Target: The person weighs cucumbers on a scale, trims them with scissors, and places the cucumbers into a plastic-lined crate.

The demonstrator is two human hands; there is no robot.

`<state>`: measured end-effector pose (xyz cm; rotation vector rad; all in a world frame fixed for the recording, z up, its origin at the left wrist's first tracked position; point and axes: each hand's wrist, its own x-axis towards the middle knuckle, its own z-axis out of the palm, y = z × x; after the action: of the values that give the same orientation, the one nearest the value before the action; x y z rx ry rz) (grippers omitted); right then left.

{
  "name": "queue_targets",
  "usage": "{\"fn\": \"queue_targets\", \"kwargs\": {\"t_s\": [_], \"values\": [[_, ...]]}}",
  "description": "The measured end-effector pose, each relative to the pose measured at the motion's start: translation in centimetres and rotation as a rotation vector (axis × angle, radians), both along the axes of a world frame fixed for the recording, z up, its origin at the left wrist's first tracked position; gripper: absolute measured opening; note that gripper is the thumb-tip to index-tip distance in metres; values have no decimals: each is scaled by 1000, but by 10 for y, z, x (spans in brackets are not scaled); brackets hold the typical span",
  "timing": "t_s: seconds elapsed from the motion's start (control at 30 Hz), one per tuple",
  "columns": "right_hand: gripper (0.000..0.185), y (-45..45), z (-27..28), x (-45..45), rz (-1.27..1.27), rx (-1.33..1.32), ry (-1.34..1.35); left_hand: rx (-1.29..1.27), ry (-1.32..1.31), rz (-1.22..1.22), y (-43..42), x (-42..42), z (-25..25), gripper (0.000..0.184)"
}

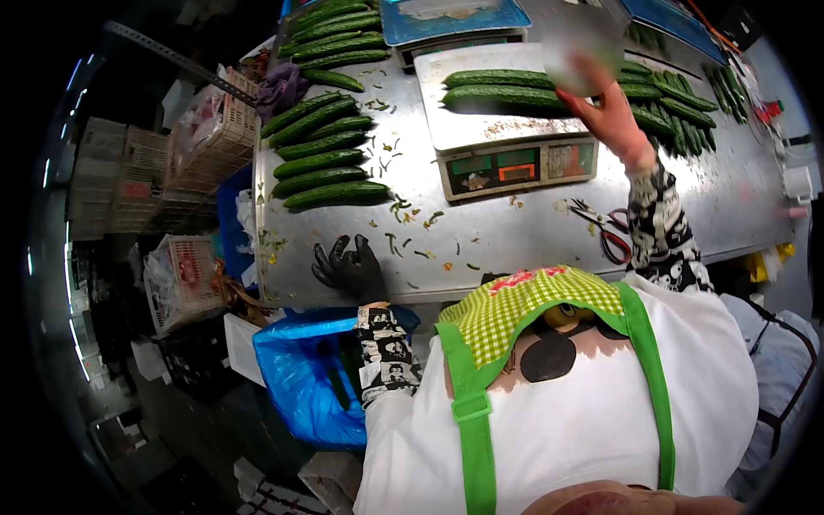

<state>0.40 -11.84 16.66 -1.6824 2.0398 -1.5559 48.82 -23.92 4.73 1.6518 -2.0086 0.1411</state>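
Note:
Two cucumbers [506,100] lie side by side on the white weighing scale [515,133]. Over the right side of that scale is my right hand [605,116] in a pinkish glove; a blur covers its fingers, so what it may hold cannot be made out. My left hand [350,264], in a black glove, hovers by the table's front edge with its fingers apart and holds nothing. Above it, a column of cucumbers [319,160] rests on the metal table [506,223]. Cut stem bits are scattered between this column and the scale.
Red-handled scissors [608,232] lie right of the scale. More cucumbers [687,112] are at the right. A blue-lined bin [300,386] stands below the front edge, and plastic crates [184,275] at the left. A second scale [455,21] is at the back.

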Motion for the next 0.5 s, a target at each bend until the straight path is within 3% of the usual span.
{"fn": "queue_targets", "kwargs": {"t_s": [0.03,0.1,0.17,0.23,0.3,0.33,0.43,0.5], "values": [[52,3,-9,4,52,-19,-176,-75,-22,-63,-9,2,-1,19],[53,18,-8,25,25,36,43,-230,-83,-149,-28,14,2,22],[55,31,-13,49,105,68,-68,-229,53,-39,-32,-5,34,46],[56,43,-11,65,147,188,-26,-135,59,-137,-65,13,27,47],[56,52,-14,77,178,251,51,318,76,-39,-94,16,43,43],[56,54,-20,82,194,241,-5,56,-8,-82,-110,18,30,42],[56,58,-31,89,225,231,24,-39,-115,-82,-141,-4,59,44],[56,60,-32,94,230,263,86,-242,-168,-282,-177,-11,58,51]]}}
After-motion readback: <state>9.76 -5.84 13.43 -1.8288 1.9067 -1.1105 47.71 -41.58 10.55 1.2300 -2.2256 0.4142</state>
